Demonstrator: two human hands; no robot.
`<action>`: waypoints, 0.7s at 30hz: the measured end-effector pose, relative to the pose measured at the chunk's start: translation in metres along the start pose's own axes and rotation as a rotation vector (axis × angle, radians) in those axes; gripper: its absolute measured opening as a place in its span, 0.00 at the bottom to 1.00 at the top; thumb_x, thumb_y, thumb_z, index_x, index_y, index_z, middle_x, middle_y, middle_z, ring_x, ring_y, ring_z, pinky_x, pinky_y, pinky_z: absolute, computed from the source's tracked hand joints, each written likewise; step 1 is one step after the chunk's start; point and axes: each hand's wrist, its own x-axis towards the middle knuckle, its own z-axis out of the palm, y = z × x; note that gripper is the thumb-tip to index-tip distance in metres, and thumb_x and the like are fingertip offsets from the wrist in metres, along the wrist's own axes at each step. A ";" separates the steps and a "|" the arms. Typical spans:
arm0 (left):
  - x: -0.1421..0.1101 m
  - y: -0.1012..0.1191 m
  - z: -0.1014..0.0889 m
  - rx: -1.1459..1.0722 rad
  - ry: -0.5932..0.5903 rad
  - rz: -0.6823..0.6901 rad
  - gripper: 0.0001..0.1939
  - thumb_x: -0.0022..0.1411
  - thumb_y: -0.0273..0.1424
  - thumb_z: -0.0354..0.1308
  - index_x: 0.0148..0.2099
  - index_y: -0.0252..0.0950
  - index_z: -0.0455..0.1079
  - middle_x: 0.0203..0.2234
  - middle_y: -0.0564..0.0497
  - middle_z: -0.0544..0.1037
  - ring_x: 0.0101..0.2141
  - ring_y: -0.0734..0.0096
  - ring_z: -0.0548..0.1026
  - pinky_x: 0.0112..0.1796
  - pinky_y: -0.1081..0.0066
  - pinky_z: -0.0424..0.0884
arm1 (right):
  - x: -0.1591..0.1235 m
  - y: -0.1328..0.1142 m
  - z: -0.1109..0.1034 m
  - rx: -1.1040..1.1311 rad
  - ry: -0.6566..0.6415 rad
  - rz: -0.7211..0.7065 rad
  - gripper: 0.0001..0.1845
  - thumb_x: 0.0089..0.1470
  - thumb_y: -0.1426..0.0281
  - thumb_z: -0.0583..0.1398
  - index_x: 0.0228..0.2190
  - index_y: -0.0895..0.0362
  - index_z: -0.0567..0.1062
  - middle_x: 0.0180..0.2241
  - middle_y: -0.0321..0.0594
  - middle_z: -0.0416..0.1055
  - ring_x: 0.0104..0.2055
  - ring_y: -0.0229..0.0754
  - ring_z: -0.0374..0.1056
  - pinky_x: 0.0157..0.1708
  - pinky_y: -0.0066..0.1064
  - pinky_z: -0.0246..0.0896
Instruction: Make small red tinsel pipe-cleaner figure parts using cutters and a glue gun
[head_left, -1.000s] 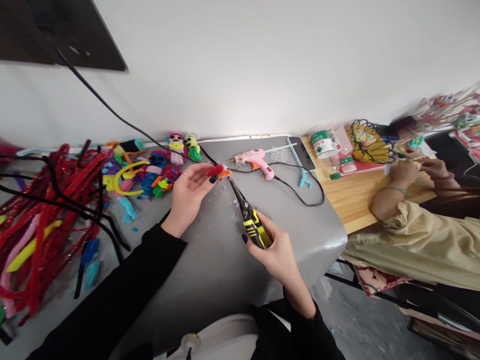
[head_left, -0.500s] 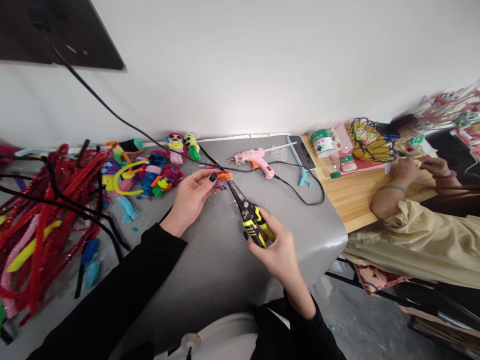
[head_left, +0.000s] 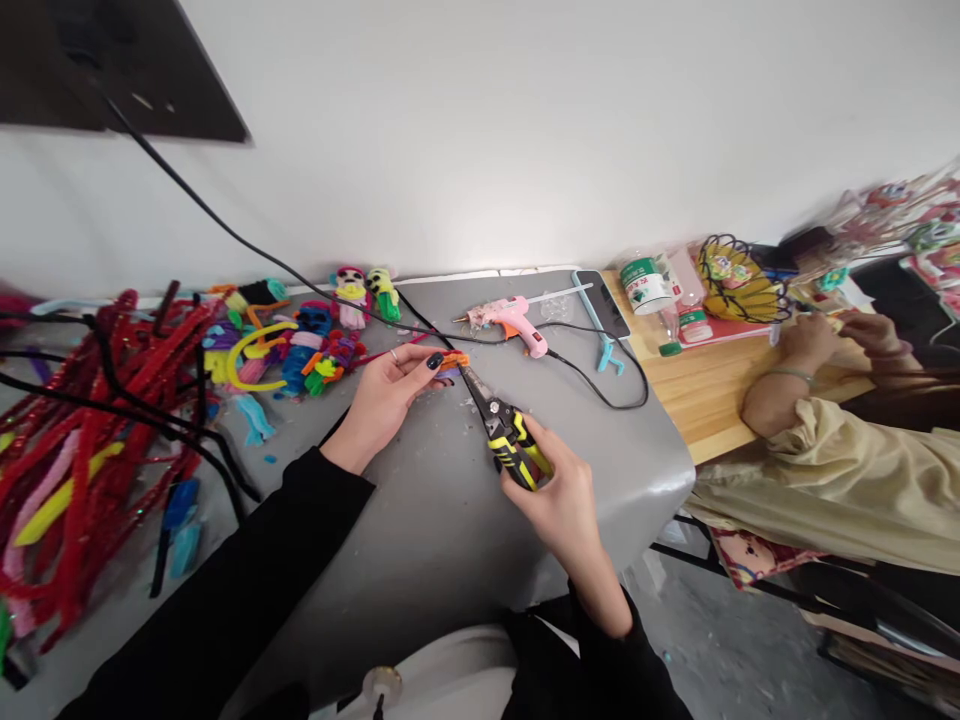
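Between thumb and fingers, my left hand [head_left: 390, 400] pinches a small bundle of orange and purple pipe cleaners [head_left: 456, 360]. My right hand [head_left: 559, 490] is wrapped round the yellow and black handles of a pair of pliers [head_left: 495, 410]. The pliers' narrow jaws point up and left, and their tip meets the right end of the orange piece; whether they bite on it is too small to tell. Behind both hands, a pink glue gun [head_left: 510, 320] lies on the grey table [head_left: 420, 520], a clear glue stick poking from its back.
Red, pink and yellow pipe cleaners [head_left: 82, 440] pile up at the left. Small pipe-cleaner dolls [head_left: 351, 295] and coloured pieces sit along the wall. A black cable [head_left: 217, 215] crosses the table. A phone [head_left: 604, 305], bottles [head_left: 649, 285] and a co-worker's arms [head_left: 795, 375] are at the right.
The bundle in my left hand has shifted slightly right and down. My right hand and the pliers have moved a little, with the tip still at the bundle's end.
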 end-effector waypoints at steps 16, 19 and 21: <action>0.002 -0.001 -0.001 -0.069 -0.024 -0.021 0.29 0.39 0.48 0.86 0.38 0.36 0.84 0.36 0.46 0.86 0.35 0.67 0.82 0.36 0.70 0.80 | -0.002 0.005 0.004 0.081 0.006 0.053 0.32 0.50 0.69 0.63 0.58 0.58 0.82 0.41 0.42 0.82 0.38 0.42 0.78 0.39 0.29 0.74; 0.001 -0.001 0.000 -0.064 -0.043 -0.004 0.28 0.40 0.48 0.86 0.38 0.37 0.84 0.38 0.46 0.87 0.37 0.65 0.82 0.37 0.71 0.80 | -0.001 0.002 0.004 0.120 -0.011 0.083 0.34 0.48 0.68 0.64 0.58 0.58 0.82 0.42 0.42 0.82 0.38 0.43 0.79 0.39 0.28 0.74; 0.000 -0.001 0.001 -0.050 -0.047 0.007 0.28 0.41 0.49 0.85 0.39 0.37 0.84 0.39 0.45 0.87 0.39 0.64 0.83 0.38 0.70 0.81 | -0.001 -0.001 0.004 0.156 -0.034 0.099 0.35 0.48 0.68 0.64 0.59 0.58 0.81 0.43 0.43 0.82 0.38 0.42 0.78 0.38 0.28 0.74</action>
